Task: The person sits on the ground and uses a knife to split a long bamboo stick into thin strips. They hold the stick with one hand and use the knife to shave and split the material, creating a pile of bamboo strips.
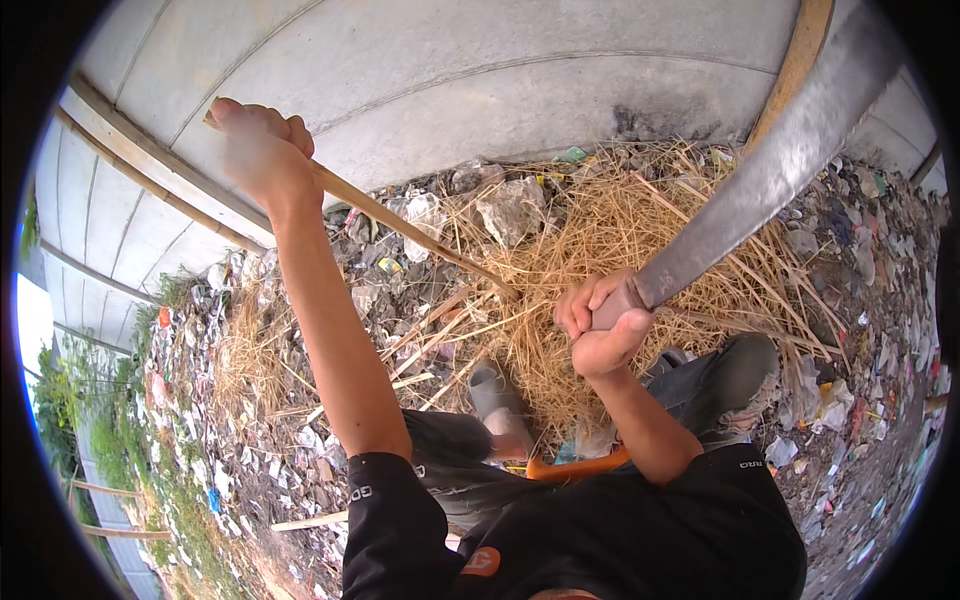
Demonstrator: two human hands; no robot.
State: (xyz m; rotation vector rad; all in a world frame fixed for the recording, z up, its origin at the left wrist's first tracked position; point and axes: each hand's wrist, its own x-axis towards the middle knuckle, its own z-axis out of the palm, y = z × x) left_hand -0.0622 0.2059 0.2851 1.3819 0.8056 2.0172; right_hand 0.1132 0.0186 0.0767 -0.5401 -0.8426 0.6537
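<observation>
My left hand (268,155), raised at the upper left, is closed around the upper end of a bamboo strip (400,225). The strip slants down to the right, its lower end among straw-coloured shavings. Part of this hand is blurred. My right hand (608,325) grips the handle of a machete (740,195) in front of my body. Its broad, grey metal blade points up and to the right, apart from the strip, and the tip runs to the picture's rim. Beneath both hands lies a heap of shavings (620,225).
A grey concrete wall (480,90) stands ahead, with a wooden post (795,65) leaning against it. Chunks of rock (512,212) and scattered litter (240,440) cover the ground. My sandalled foot (497,400) is beside the heap. An orange seat edge (575,467) shows beneath me.
</observation>
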